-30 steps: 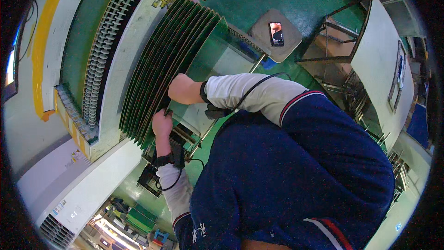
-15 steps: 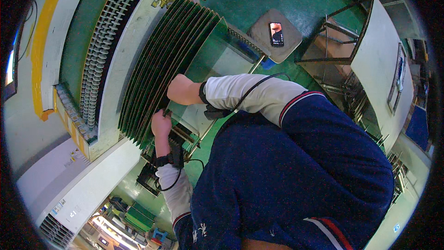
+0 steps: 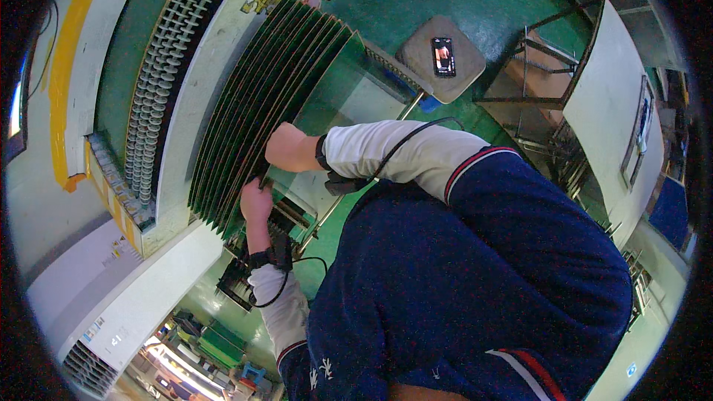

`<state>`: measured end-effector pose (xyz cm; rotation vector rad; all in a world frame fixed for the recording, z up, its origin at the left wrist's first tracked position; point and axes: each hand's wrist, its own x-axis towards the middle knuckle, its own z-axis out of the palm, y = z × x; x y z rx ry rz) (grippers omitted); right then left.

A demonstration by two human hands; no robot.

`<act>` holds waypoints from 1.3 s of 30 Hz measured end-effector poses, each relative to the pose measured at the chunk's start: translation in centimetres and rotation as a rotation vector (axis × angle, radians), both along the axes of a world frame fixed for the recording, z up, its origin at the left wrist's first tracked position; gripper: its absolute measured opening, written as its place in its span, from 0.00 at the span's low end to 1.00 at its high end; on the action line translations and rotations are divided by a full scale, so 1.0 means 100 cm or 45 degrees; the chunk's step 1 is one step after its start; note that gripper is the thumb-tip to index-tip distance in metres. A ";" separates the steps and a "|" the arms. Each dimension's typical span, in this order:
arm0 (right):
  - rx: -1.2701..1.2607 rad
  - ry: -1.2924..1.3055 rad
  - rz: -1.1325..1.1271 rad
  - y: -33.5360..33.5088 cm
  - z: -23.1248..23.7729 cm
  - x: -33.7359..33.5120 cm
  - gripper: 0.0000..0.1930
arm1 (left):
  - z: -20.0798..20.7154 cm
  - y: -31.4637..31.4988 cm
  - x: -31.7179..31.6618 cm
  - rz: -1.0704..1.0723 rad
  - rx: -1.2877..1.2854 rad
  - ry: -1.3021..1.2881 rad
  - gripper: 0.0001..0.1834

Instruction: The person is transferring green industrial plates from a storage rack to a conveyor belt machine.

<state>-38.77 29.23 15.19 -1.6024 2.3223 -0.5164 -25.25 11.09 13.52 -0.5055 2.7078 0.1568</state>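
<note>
Several thin green panels [image 3: 249, 96] with brown edges stand upright, side by side, in a rack [image 3: 401, 74] in front of me. My right hand [image 3: 292, 148] is closed at the near side of the stack, its fingers curled out of sight against a panel edge. Just below and to the left, my left hand [image 3: 256, 204] is closed at the lower part of the same panel, thumb side toward the stack. Fingertips of both hands are largely hidden by the hands themselves and the panels. Dark bands with cables circle both wrists.
Left of the stack is a machine with rows of white rollers [image 3: 152, 96] and a pale housing [image 3: 200, 59]. A stool [image 3: 471, 67] with a lit phone [image 3: 443, 57] on it stands beyond the rack. To the right is a metal-framed table with a white top [image 3: 609, 111].
Both hands have shifted very slightly left toward the stack, keeping nearly the same pose. The picture on the phone has changed.
</note>
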 end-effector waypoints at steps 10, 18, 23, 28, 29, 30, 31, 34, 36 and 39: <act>0.038 -0.043 0.077 -0.007 -0.011 -0.002 0.05 | 0.002 0.004 0.000 0.016 0.075 0.098 0.17; -0.015 -0.045 0.079 -0.008 -0.017 -0.003 0.04 | 0.013 0.014 -0.006 0.089 0.034 0.006 0.18; -0.071 -0.031 0.097 -0.007 -0.017 -0.004 0.04 | 0.008 0.009 -0.001 0.056 -0.013 -0.006 0.19; -0.074 -0.030 0.095 -0.008 -0.019 -0.002 0.04 | -0.008 -0.007 0.006 0.016 -0.032 -0.022 0.19; -0.073 -0.039 0.097 -0.008 -0.020 -0.004 0.04 | -0.007 -0.004 0.004 0.008 -0.044 -0.019 0.19; -0.074 -0.042 0.096 -0.008 -0.020 -0.004 0.04 | -0.005 -0.002 0.001 0.000 -0.057 -0.015 0.19; -0.075 -0.045 0.094 -0.006 -0.020 -0.005 0.04 | -0.003 0.001 0.000 0.018 -0.024 0.008 0.19; -0.109 -0.040 0.075 -0.006 -0.019 -0.004 0.04 | 0.001 0.002 0.001 0.042 0.008 0.063 0.17; -0.133 -0.019 0.065 -0.007 -0.018 -0.003 0.04 | -0.004 -0.001 0.003 0.020 -0.040 0.084 0.15; -0.148 0.018 0.047 -0.003 -0.012 -0.003 0.03 | 0.007 0.004 -0.005 0.100 0.045 -0.055 0.14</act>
